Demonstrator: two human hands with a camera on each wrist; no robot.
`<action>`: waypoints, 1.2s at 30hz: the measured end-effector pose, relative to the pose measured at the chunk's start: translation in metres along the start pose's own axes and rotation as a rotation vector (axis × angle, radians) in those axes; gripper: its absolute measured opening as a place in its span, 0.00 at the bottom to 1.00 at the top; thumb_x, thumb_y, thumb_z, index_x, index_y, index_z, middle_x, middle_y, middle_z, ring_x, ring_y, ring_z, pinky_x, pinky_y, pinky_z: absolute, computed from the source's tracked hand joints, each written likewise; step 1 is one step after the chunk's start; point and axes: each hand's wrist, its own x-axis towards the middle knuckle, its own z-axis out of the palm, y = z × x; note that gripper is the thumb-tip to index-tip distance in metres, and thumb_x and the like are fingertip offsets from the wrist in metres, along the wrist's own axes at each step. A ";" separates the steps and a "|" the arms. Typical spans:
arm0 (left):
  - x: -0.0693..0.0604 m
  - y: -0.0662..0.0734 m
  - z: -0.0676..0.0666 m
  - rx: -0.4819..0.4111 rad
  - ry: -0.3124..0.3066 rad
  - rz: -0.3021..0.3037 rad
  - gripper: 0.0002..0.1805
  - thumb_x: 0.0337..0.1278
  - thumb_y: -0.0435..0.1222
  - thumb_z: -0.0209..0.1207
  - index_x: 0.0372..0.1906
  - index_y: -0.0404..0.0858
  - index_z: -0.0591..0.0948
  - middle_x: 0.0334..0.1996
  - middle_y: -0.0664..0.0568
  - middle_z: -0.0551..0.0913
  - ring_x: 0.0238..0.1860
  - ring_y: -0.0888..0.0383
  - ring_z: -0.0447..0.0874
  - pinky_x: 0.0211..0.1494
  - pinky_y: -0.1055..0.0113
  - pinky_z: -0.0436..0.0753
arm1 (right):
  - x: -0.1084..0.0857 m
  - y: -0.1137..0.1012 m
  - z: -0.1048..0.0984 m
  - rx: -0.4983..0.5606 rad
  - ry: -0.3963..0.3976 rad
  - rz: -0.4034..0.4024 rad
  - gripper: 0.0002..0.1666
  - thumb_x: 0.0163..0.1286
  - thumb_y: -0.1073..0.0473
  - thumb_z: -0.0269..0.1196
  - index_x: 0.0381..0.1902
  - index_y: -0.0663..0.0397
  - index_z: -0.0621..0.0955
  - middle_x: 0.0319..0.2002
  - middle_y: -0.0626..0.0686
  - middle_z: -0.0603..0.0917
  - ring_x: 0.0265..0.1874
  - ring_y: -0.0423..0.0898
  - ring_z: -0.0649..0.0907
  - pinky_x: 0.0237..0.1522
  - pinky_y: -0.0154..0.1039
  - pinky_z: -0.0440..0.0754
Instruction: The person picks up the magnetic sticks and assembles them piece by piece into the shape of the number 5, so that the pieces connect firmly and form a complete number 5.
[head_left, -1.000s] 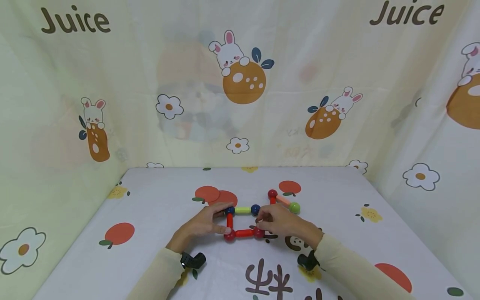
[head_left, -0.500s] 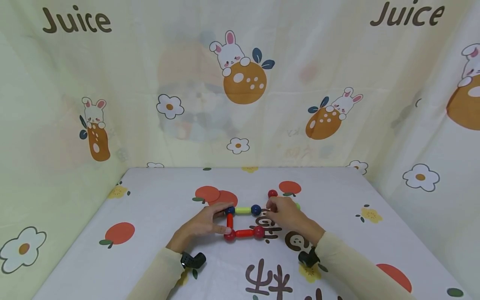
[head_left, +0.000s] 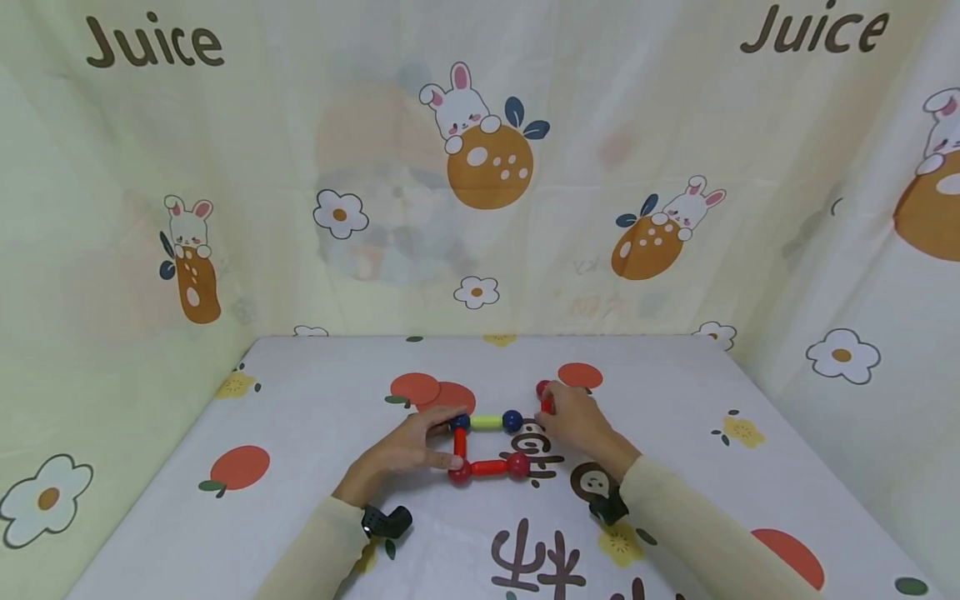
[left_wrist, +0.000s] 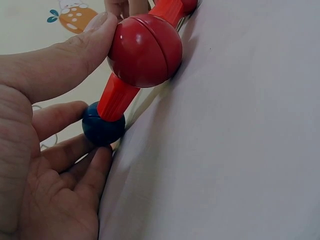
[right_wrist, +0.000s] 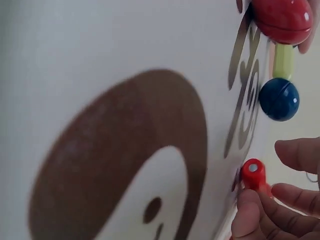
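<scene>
Cream fabric (head_left: 585, 108) hung as a wall behind the desk (head_left: 660, 383) and ran along both sides, its vertical folds soft and a little wrinkled. The word "Juice" (head_left: 154, 42) was printed high on it twice, above white rabbits (head_left: 457, 110) clinging to orange-brown fruits (head_left: 489, 167) and outlined white flowers (head_left: 341, 214). Fainter, blurred shapes showed among these prints. The desk's far edge met the fabric in a straight line. A white cloth (head_left: 187, 533) covered the top, patterned with red fruits (head_left: 239, 467), yellow blossoms (head_left: 742, 430), green leaves (head_left: 911, 584) and large brown characters (head_left: 522, 575). Light fell evenly in the head view, with a greenish tint at left; both wrist views looked dimmer.
</scene>
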 end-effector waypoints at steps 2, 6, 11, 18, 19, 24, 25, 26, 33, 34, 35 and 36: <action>0.000 0.000 0.000 -0.001 0.003 -0.006 0.45 0.53 0.40 0.74 0.76 0.41 0.67 0.73 0.46 0.69 0.73 0.43 0.68 0.74 0.47 0.68 | 0.002 0.001 0.000 -0.002 -0.002 0.020 0.21 0.66 0.55 0.72 0.51 0.58 0.79 0.30 0.52 0.79 0.30 0.48 0.78 0.29 0.35 0.77; 0.000 0.000 0.000 0.000 0.006 -0.017 0.45 0.53 0.41 0.74 0.76 0.43 0.68 0.73 0.47 0.69 0.72 0.43 0.68 0.74 0.47 0.68 | 0.004 0.004 0.000 0.003 -0.010 0.039 0.22 0.64 0.54 0.73 0.49 0.58 0.78 0.30 0.52 0.79 0.31 0.49 0.78 0.31 0.36 0.78; 0.001 0.000 -0.001 -0.003 0.008 -0.011 0.45 0.53 0.40 0.74 0.76 0.43 0.68 0.73 0.46 0.70 0.72 0.43 0.68 0.74 0.47 0.68 | 0.006 0.009 -0.003 0.004 -0.014 0.029 0.17 0.64 0.58 0.73 0.45 0.58 0.79 0.29 0.52 0.79 0.28 0.49 0.78 0.31 0.37 0.77; 0.001 0.000 -0.001 -0.014 0.001 -0.010 0.45 0.53 0.40 0.74 0.76 0.42 0.68 0.73 0.46 0.69 0.73 0.43 0.68 0.74 0.48 0.68 | 0.006 0.012 -0.006 -0.026 -0.029 0.068 0.19 0.62 0.61 0.72 0.47 0.60 0.79 0.33 0.53 0.79 0.32 0.50 0.78 0.34 0.39 0.79; 0.001 0.000 -0.001 -0.015 0.000 -0.012 0.45 0.53 0.40 0.74 0.76 0.42 0.68 0.73 0.46 0.69 0.73 0.43 0.68 0.74 0.48 0.68 | 0.006 0.013 -0.006 -0.027 -0.030 0.075 0.19 0.62 0.60 0.72 0.48 0.60 0.79 0.33 0.54 0.79 0.33 0.50 0.78 0.35 0.40 0.79; 0.001 0.000 0.000 -0.018 -0.001 -0.011 0.45 0.53 0.40 0.74 0.76 0.42 0.67 0.73 0.46 0.69 0.73 0.43 0.68 0.74 0.48 0.69 | 0.003 0.017 -0.007 -0.035 -0.043 0.053 0.18 0.63 0.59 0.71 0.48 0.58 0.79 0.36 0.53 0.80 0.35 0.50 0.78 0.38 0.42 0.79; 0.001 0.001 0.000 -0.022 0.000 -0.009 0.45 0.53 0.39 0.74 0.76 0.42 0.67 0.73 0.46 0.69 0.73 0.42 0.68 0.74 0.48 0.68 | 0.002 0.018 -0.008 -0.035 -0.047 0.040 0.18 0.63 0.59 0.70 0.48 0.57 0.79 0.36 0.53 0.80 0.36 0.50 0.78 0.39 0.43 0.80; 0.000 0.001 0.000 -0.026 0.001 -0.010 0.45 0.53 0.39 0.74 0.76 0.43 0.68 0.73 0.46 0.69 0.73 0.42 0.68 0.74 0.48 0.68 | 0.002 0.019 -0.010 -0.033 -0.052 0.026 0.17 0.63 0.59 0.70 0.48 0.57 0.79 0.37 0.53 0.80 0.36 0.50 0.78 0.40 0.44 0.80; 0.000 0.003 0.001 -0.035 0.013 -0.032 0.45 0.53 0.38 0.74 0.76 0.44 0.68 0.73 0.45 0.69 0.73 0.41 0.67 0.73 0.45 0.69 | -0.001 0.023 -0.016 -0.051 -0.085 -0.033 0.16 0.61 0.60 0.70 0.46 0.57 0.81 0.37 0.52 0.81 0.35 0.50 0.78 0.39 0.44 0.80; 0.001 0.002 0.001 -0.032 0.013 -0.033 0.45 0.53 0.39 0.74 0.76 0.44 0.68 0.73 0.45 0.69 0.73 0.41 0.67 0.73 0.45 0.69 | -0.002 0.024 -0.016 -0.058 -0.084 -0.040 0.16 0.61 0.61 0.70 0.46 0.57 0.81 0.36 0.52 0.81 0.34 0.50 0.77 0.38 0.44 0.79; 0.000 0.002 0.001 -0.027 0.011 -0.035 0.45 0.53 0.40 0.75 0.76 0.45 0.68 0.73 0.47 0.69 0.73 0.42 0.68 0.73 0.46 0.69 | -0.003 0.025 -0.016 -0.062 -0.084 -0.047 0.15 0.61 0.61 0.70 0.45 0.57 0.81 0.34 0.52 0.81 0.34 0.49 0.77 0.37 0.43 0.78; 0.000 0.001 0.001 -0.022 0.011 -0.036 0.45 0.53 0.41 0.75 0.76 0.45 0.68 0.73 0.47 0.69 0.72 0.43 0.68 0.73 0.46 0.70 | -0.003 0.026 -0.016 -0.067 -0.083 -0.053 0.14 0.61 0.61 0.70 0.44 0.56 0.81 0.33 0.51 0.80 0.33 0.49 0.77 0.35 0.42 0.77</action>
